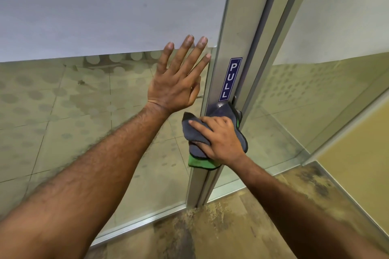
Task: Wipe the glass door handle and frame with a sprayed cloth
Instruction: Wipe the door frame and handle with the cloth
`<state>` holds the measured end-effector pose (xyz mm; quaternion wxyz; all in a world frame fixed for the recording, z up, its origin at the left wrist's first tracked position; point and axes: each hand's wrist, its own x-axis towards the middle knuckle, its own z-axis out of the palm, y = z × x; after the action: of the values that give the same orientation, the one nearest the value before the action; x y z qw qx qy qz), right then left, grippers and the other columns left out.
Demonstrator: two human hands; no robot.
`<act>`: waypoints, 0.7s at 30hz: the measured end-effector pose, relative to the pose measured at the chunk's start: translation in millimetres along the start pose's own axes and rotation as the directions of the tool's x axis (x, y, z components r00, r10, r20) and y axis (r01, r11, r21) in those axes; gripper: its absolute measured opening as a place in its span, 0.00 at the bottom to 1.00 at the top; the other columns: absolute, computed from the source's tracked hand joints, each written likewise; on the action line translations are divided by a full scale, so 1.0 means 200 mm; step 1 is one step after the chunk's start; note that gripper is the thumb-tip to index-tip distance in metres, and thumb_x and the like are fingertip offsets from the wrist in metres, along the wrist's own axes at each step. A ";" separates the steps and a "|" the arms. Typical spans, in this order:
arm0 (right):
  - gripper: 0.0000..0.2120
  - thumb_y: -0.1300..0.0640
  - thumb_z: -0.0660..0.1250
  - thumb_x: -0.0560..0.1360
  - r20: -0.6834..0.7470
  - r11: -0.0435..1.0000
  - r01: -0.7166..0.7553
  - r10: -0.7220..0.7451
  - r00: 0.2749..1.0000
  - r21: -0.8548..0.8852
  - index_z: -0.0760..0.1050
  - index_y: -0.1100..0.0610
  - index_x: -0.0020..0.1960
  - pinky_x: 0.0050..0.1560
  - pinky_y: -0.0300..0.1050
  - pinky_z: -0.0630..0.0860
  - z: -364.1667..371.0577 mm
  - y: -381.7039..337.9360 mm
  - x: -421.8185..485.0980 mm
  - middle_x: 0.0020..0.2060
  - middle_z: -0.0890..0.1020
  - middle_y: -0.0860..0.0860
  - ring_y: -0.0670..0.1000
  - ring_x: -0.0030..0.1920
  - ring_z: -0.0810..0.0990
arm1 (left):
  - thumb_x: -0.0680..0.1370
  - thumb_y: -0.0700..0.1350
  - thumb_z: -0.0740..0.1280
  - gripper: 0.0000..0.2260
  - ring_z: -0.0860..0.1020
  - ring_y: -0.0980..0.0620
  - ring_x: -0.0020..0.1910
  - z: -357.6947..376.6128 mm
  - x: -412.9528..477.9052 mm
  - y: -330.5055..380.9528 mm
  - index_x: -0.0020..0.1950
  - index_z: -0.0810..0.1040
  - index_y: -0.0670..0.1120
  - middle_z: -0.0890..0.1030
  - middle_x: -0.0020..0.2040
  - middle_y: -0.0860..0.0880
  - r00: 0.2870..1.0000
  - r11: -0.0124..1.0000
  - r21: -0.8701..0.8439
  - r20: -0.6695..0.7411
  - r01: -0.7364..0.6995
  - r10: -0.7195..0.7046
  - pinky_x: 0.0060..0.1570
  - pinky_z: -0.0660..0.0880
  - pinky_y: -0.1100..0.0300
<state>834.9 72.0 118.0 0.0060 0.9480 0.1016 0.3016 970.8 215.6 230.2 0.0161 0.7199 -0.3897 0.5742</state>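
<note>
Right hand presses a cloth over the door handle while the left hand lies flat on the glass.

The left hand (175, 84) is fully open, fingers spread and pointing toward 1 o'clock, palm flat against the glass door (63, 101) and holding nothing. At its 5 o'clock the right hand (219, 139) is partly closed, fingers curled over a grey cloth (216, 130) with a green underside, pushing it against the aluminium door frame (229, 33). The cloth covers almost all of the door handle (234, 99); only a dark bit shows at the cloth's 12 o'clock edge, so which way the handle points cannot be told. The frame's long axis runs from 6 o'clock up toward 1 o'clock. Just above the cloth, a blue label (230, 79) on the frame reads "PULL" in white letters stacked along that axis.
</note>
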 end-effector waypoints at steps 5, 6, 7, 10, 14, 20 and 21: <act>0.26 0.32 0.53 0.78 0.160 0.965 -0.261 0.261 0.952 -0.025 0.76 0.52 0.47 0.43 0.51 0.70 -0.05 -0.06 0.19 0.39 0.83 0.52 0.55 0.41 0.81 | 0.81 0.47 0.59 0.26 0.63 0.39 0.78 0.00 0.01 0.00 0.80 0.66 0.46 0.65 0.79 0.43 1.000 1.000 0.008 -0.005 0.000 0.000 0.77 0.45 0.42; 0.28 0.30 0.52 0.77 0.209 0.957 -0.282 0.289 0.934 -0.061 0.75 0.53 0.47 0.42 0.51 0.70 -0.05 -0.09 0.23 0.38 0.84 0.53 0.56 0.41 0.82 | 0.81 0.47 0.59 0.26 0.63 0.39 0.78 0.00 0.00 0.00 0.80 0.66 0.46 0.65 0.79 0.43 1.000 1.000 0.009 -0.005 0.001 -0.001 0.77 0.45 0.42; 0.29 0.29 0.52 0.77 0.258 0.949 -0.302 0.314 0.914 -0.085 0.76 0.54 0.48 0.44 0.52 0.71 -0.05 -0.12 0.27 0.40 0.84 0.54 0.58 0.42 0.82 | 0.81 0.47 0.59 0.26 0.63 0.39 0.78 0.00 0.00 0.00 0.80 0.66 0.46 0.65 0.79 0.43 1.000 1.000 0.010 -0.003 0.002 -0.002 0.77 0.45 0.42; 0.27 0.32 0.56 0.76 0.333 0.916 -0.378 0.401 0.854 -0.135 0.76 0.56 0.53 0.49 0.55 0.71 -0.06 -0.21 0.35 0.45 0.84 0.56 0.60 0.46 0.81 | 0.81 0.47 0.59 0.26 0.63 0.39 0.78 0.00 0.01 -0.01 0.80 0.66 0.47 0.65 0.79 0.43 1.000 1.000 0.012 0.002 0.007 -0.007 0.77 0.44 0.42; 0.16 0.44 0.64 0.76 0.187 0.912 -0.351 0.390 0.902 -0.210 0.75 0.56 0.54 0.48 0.53 0.69 -0.02 -0.31 0.33 0.45 0.82 0.55 0.58 0.46 0.80 | 0.81 0.47 0.59 0.26 0.63 0.39 0.78 0.00 0.00 -0.01 0.80 0.66 0.47 0.64 0.80 0.43 1.000 1.000 0.021 0.005 0.010 -0.010 0.77 0.43 0.42; 0.28 0.56 0.70 0.72 0.045 0.981 -0.108 0.116 0.992 -0.163 0.69 0.51 0.71 0.60 0.56 0.67 0.09 -0.21 0.04 0.61 0.77 0.55 0.57 0.59 0.74 | 0.82 0.47 0.58 0.26 0.62 0.39 0.79 0.00 -0.01 0.00 0.81 0.65 0.47 0.64 0.80 0.43 1.000 1.000 0.004 0.000 0.012 -0.012 0.77 0.42 0.43; 0.29 0.57 0.70 0.72 0.015 0.991 -0.058 0.060 0.998 -0.120 0.69 0.50 0.72 0.65 0.57 0.65 0.10 -0.18 0.01 0.64 0.76 0.56 0.58 0.63 0.73 | 0.82 0.47 0.59 0.26 0.62 0.39 0.78 0.00 -0.01 0.00 0.81 0.65 0.47 0.64 0.80 0.43 1.000 1.000 -0.002 -0.002 0.008 -0.008 0.77 0.43 0.43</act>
<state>840.3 109.0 100.6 0.0545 0.9513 0.0552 0.2984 971.0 215.6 228.4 0.0195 0.7209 -0.3874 0.5743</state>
